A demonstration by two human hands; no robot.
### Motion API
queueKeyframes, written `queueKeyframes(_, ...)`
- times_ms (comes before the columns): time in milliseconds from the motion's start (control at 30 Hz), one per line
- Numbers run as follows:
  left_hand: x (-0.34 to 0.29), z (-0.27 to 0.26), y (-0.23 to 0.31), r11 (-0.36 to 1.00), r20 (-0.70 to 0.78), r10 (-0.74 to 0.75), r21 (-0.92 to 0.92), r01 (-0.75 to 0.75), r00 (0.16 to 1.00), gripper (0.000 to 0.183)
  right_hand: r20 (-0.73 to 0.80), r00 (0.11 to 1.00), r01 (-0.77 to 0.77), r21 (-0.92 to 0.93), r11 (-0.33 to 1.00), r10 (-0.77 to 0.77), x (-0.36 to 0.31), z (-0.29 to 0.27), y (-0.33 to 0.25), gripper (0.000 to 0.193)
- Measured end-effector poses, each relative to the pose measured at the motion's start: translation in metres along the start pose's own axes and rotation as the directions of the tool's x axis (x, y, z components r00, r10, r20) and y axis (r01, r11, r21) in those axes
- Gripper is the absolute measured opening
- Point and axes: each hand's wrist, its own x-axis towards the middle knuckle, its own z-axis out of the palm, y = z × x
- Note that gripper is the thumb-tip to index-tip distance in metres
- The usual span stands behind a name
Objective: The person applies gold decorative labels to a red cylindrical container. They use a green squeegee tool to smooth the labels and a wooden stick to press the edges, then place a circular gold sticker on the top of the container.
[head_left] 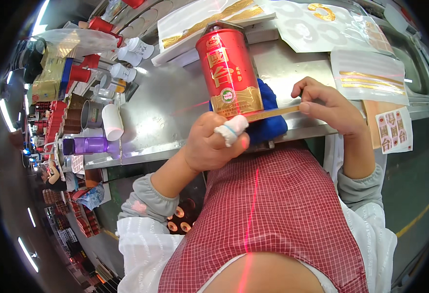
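A red cylindrical bottle (224,63) with gold lettering and a gold lower band leans over a folded blue cloth (268,128) at the table's near edge. My left hand (209,144) is closed at the bottle's base; one finger wears a white wrap (231,131) held by a thin blue-green band. That finger presses the end of a narrow gold strip (275,113) beside the bottle's lower edge. My right hand (329,107) pinches the strip's other end between thumb and finger, holding it stretched out to the right. The left fingertips are partly hidden.
Sheets with gold strips (373,78) and a label sheet (394,129) lie at right, near a metal sink (409,58). White cups (124,72), a white roll (112,122) and a purple container (90,145) stand at left on the metal table (160,102). A red laser line crosses the scene.
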Motion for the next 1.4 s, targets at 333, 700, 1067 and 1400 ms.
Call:
queueKeyframes(333, -0.008, 0.001, 0.005, 0.993, -0.015, -0.121, -0.017, 0.121, 0.993, 0.016, 0.040, 0.999, 0.010, -0.009, 1.000, -0.010, 0.003, 0.001, -0.006, 0.019)
queueKeyframes(700, 0.013, -0.002, -0.002, 0.996, 0.069, 0.082, 0.026, -0.084, 0.994, 0.024, 0.020, 0.999, -0.026, -0.017, 1.000, 0.027, 0.004, 0.004, 0.003, 0.021)
queueKeyframes(1067, 0.003, -0.002, -0.003, 0.998, 0.088, 0.010, -0.067, -0.004, 0.996, 0.028, 0.060, 0.997, -0.040, 0.025, 0.999, 0.039, 0.009, 0.005, 0.003, 0.020)
queueKeyframes(1400, -0.007, -0.004, 0.002, 0.993, -0.005, -0.111, -0.031, 0.111, 0.994, 0.028, 0.084, 0.996, -0.038, 0.060, 0.997, 0.033, 0.016, 0.012, -0.006, 0.023)
